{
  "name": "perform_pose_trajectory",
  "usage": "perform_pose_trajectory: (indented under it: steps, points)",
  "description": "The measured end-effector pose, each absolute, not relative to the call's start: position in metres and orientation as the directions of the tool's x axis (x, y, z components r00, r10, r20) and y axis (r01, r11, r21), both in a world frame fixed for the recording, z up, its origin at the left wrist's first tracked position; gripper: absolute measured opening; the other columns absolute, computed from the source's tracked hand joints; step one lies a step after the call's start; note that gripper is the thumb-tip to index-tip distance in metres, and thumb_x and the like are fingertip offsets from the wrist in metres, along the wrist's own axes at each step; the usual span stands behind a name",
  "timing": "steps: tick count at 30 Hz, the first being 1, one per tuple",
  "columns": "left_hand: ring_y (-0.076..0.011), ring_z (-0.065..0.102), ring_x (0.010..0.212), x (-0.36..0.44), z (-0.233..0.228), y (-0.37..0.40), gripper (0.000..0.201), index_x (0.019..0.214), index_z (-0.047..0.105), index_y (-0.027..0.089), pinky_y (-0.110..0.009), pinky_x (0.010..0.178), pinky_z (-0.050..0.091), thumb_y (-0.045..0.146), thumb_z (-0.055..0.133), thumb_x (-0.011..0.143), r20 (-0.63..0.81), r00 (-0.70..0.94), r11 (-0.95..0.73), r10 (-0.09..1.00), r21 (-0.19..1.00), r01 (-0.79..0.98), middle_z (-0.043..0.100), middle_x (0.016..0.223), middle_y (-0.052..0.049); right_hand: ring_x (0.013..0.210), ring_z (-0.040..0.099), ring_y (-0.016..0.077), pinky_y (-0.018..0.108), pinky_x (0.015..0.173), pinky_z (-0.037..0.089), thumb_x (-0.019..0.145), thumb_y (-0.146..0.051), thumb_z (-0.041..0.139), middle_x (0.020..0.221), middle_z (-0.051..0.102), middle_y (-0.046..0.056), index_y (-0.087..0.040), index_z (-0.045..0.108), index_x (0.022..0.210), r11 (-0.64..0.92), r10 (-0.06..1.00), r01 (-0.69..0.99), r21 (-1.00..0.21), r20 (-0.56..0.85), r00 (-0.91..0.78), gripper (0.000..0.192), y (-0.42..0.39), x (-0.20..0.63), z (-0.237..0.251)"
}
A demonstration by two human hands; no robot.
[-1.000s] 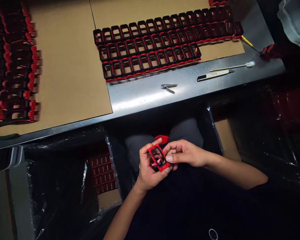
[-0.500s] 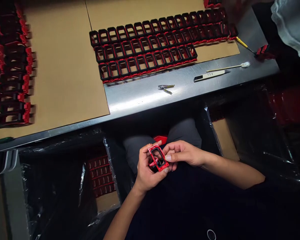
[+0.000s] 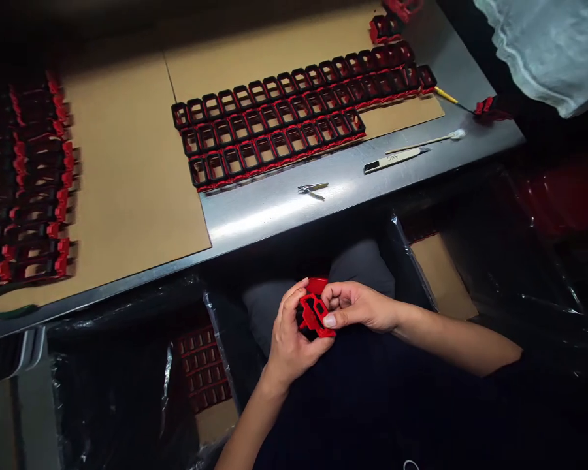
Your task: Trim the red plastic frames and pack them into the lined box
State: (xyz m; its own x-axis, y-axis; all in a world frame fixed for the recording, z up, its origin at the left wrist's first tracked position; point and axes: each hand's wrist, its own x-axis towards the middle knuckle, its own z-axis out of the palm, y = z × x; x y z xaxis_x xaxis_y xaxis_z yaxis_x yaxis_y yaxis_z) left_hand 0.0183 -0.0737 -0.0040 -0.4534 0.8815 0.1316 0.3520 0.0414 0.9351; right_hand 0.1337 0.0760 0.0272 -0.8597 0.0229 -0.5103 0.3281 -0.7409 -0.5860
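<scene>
A small red and black plastic frame part (image 3: 314, 314) is held over my lap, below the table's front edge. My left hand (image 3: 294, 329) wraps round it from the left, fingers on its far edge and thumb at its near edge. On the other side, my right hand (image 3: 355, 307) grips the part's right edge, with thumb in front and fingers curled. Behind the part, a red piece (image 3: 317, 286) shows between the knees. On the table, several rows of similar red and black frames (image 3: 279, 145) stand close together.
On the metal table edge (image 3: 259, 228) lie small nippers (image 3: 314, 190), a craft knife (image 3: 396, 158) and a cotton swab (image 3: 426, 142). More frames (image 3: 61, 202) stand on the cardboard (image 3: 127, 215) at left. Black plastic-lined boxes (image 3: 112, 385) flank my legs.
The part has been turned in my hands, so a different, mostly red face now points up. The table appears lower in view as the camera tilts.
</scene>
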Motion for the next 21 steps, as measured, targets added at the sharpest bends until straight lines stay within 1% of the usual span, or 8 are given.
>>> perform_pose_trajectory:
  steps: [3, 5, 7, 8, 10, 13, 18, 21]
  points:
    - [-0.0232, 0.066, 0.098, 0.014, -0.005, -0.071, 0.082, 0.144, 0.036, 0.028, -0.041, 0.086, 0.056, 0.035, 0.079, 0.075, 0.013, -0.429, 0.145, 0.903, 0.932, 0.333, 0.056, 0.139, -0.016, 0.066, 0.067, 0.01, 0.022, 0.063, 0.053, 0.066, -0.039, 0.089, 0.081, 0.069, 0.0, -0.016, 0.057, 0.092, -0.716, 0.163, 0.233, -0.658, -0.483, -0.861, 0.048, 0.102, 0.152, 0.023]
    - [-0.0156, 0.063, 0.077, 0.011, -0.005, -0.069, 0.074, 0.144, 0.037, 0.028, -0.036, 0.078, 0.056, 0.039, 0.073, 0.081, -0.121, -0.45, 0.255, 0.885, 0.934, 0.249, 0.059, 0.136, -0.015, 0.062, 0.068, 0.0127, 0.024, 0.056, 0.053, 0.068, -0.048, 0.086, 0.09, 0.07, 0.001, -0.02, 0.054, 0.11, -0.614, 0.422, 0.169, -0.771, -0.502, -0.755, 0.06, 0.138, 0.181, 0.016]
    - [-0.0141, 0.06, 0.075, 0.009, -0.005, -0.067, 0.06, 0.139, 0.045, 0.027, -0.035, 0.08, 0.054, 0.044, 0.066, 0.086, -0.247, -0.496, 0.376, 0.833, 0.909, 0.179, 0.063, 0.131, -0.012, 0.059, 0.066, 0.0102, 0.023, 0.053, 0.052, 0.075, -0.055, 0.077, 0.102, 0.069, 0.004, -0.022, 0.049, 0.126, -0.452, 0.748, 0.224, -0.863, -0.504, -0.433, 0.067, 0.178, 0.219, 0.002]
    - [-0.0144, 0.06, 0.076, 0.008, -0.006, -0.065, 0.056, 0.136, 0.049, 0.026, -0.035, 0.082, 0.053, 0.048, 0.064, 0.086, -0.296, -0.51, 0.428, 0.808, 0.889, 0.162, 0.065, 0.129, -0.011, 0.062, 0.066, 0.0094, 0.022, 0.057, 0.053, 0.079, -0.055, 0.074, 0.108, 0.068, 0.004, -0.023, 0.047, 0.13, -0.42, 0.826, 0.354, -0.835, -0.514, -0.233, 0.066, 0.196, 0.24, -0.008]
    - [-0.0163, 0.062, 0.079, 0.006, -0.007, -0.06, 0.056, 0.131, 0.055, 0.025, -0.035, 0.083, 0.053, 0.054, 0.063, 0.084, -0.362, -0.524, 0.504, 0.771, 0.85, 0.154, 0.068, 0.124, -0.01, 0.075, 0.067, 0.0112, 0.024, 0.067, 0.056, 0.088, -0.045, 0.068, 0.116, 0.065, 0.009, -0.017, 0.046, 0.133, -0.46, 0.844, 0.448, -0.766, -0.534, -0.047, 0.057, 0.221, 0.278, -0.032]
    - [-0.021, 0.066, 0.085, 0.003, -0.009, -0.053, 0.061, 0.126, 0.061, 0.023, -0.037, 0.084, 0.055, 0.061, 0.066, 0.079, -0.408, -0.501, 0.555, 0.763, 0.811, 0.186, 0.072, 0.119, -0.009, 0.096, 0.066, 0.0194, 0.037, 0.081, 0.058, 0.097, -0.036, 0.061, 0.119, 0.063, 0.01, -0.014, 0.056, 0.126, -0.543, 0.784, 0.579, -0.608, -0.614, 0.09, 0.037, 0.228, 0.311, -0.074]
    - [-0.0232, 0.071, 0.082, 0.001, -0.01, -0.052, 0.063, 0.122, 0.065, 0.026, -0.03, 0.064, 0.057, 0.062, 0.072, 0.072, -0.445, -0.506, 0.606, 0.739, 0.767, 0.21, 0.072, 0.118, -0.008, 0.108, 0.063, 0.0233, 0.043, 0.09, 0.056, 0.097, -0.034, 0.061, 0.126, 0.061, 0.009, -0.017, 0.059, 0.125, -0.547, 0.687, 0.763, -0.343, -0.705, 0.175, 0.033, 0.213, 0.319, -0.132]
    - [-0.0241, 0.071, 0.087, 0.003, -0.01, -0.053, 0.062, 0.124, 0.063, 0.026, -0.029, 0.064, 0.058, 0.063, 0.07, 0.074, -0.46, -0.54, 0.634, 0.705, 0.75, 0.189, 0.073, 0.116, -0.008, 0.108, 0.063, 0.023, 0.043, 0.09, 0.056, 0.097, -0.034, 0.06, 0.126, 0.061, 0.01, -0.017, 0.059, 0.125, -0.487, 0.674, 0.832, -0.267, -0.72, 0.164, 0.032, 0.214, 0.313, -0.155]
